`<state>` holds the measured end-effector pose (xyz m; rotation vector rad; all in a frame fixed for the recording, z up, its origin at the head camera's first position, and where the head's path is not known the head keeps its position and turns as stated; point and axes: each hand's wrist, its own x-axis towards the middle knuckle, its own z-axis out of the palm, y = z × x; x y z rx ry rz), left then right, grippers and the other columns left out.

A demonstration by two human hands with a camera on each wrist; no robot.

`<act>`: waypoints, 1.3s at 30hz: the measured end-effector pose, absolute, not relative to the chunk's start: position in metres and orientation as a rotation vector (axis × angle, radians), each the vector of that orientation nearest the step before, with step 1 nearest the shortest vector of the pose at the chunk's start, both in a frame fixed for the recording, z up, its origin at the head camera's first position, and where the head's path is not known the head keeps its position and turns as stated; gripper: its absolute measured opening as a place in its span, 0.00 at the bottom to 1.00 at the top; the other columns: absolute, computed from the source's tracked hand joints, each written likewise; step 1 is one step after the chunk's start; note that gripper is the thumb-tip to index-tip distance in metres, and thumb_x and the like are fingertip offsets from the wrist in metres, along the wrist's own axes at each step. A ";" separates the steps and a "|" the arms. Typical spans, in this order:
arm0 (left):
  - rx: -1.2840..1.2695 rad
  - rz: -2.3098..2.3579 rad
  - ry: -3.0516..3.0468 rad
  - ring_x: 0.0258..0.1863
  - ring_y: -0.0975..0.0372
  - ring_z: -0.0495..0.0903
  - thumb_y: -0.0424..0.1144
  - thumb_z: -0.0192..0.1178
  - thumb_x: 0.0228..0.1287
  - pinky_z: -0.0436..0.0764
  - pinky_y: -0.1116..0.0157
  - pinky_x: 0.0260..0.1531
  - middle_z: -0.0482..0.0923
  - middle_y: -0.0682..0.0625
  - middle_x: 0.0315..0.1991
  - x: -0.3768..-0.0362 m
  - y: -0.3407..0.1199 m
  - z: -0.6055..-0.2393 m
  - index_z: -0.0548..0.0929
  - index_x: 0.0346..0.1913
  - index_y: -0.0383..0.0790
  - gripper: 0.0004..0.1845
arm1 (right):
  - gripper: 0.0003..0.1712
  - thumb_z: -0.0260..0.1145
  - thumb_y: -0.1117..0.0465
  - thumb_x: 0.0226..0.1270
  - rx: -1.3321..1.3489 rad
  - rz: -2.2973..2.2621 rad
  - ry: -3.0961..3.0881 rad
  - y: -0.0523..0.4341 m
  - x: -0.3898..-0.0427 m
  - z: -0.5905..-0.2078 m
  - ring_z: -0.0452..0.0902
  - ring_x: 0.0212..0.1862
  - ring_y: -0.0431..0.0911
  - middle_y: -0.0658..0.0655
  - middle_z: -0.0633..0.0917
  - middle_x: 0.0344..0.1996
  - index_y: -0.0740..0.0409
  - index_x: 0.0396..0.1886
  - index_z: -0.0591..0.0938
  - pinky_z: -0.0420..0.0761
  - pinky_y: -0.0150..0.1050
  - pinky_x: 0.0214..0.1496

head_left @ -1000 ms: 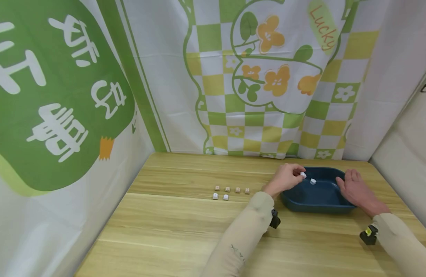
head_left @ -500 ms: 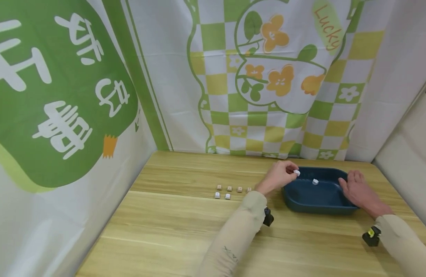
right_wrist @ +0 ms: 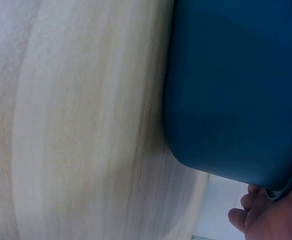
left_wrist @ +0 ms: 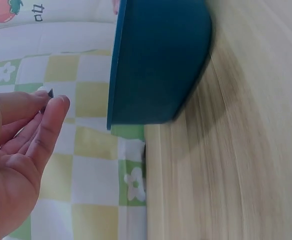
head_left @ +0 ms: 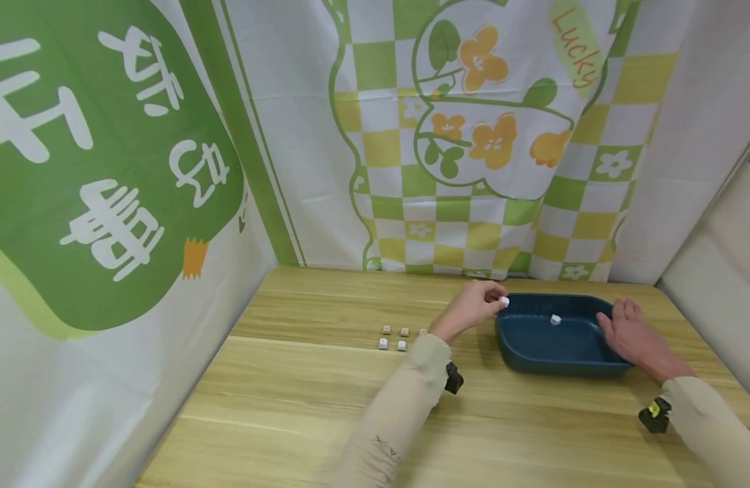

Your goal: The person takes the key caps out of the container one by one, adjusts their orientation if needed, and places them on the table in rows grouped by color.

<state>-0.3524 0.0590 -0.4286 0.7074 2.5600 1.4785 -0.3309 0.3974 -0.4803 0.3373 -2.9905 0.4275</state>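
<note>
The left hand [head_left: 469,308] pinches a small white cube [head_left: 504,301] between thumb and fingertips, holding it in the air just outside the left rim of a dark blue tray [head_left: 534,352]. In the left wrist view the fingers [left_wrist: 48,122] close together round the cube [left_wrist: 50,93], of which only a sliver shows, with the tray's outer wall [left_wrist: 156,65] just beside them.

The right hand [head_left: 631,335] rests on the tray's right rim, fingers curled over the edge and gripping it; the right wrist view shows the fingertips [right_wrist: 253,212] hooked on the rim, with the tray's blue wall [right_wrist: 231,90] standing on the tabletop [right_wrist: 86,120].

A second white cube [head_left: 555,319] lies inside the tray, toward its far side.

On the wooden tabletop [head_left: 302,407], well left of the tray, sit two short rows of small cubes: tan cubes [head_left: 404,331] in the farther row and two white cubes [head_left: 392,345] in the nearer one. The left forearm partly hides the right end of the tan row
</note>
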 end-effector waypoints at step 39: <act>0.694 1.204 2.758 0.40 0.68 0.80 0.42 0.60 0.70 0.79 0.72 0.40 0.83 0.53 0.44 -0.331 -0.018 -0.428 0.84 0.52 0.43 0.12 | 0.31 0.37 0.58 0.82 0.438 0.287 -2.846 0.395 -0.328 -0.482 0.54 0.57 0.76 0.89 0.60 0.52 0.92 0.55 0.55 0.54 0.65 0.64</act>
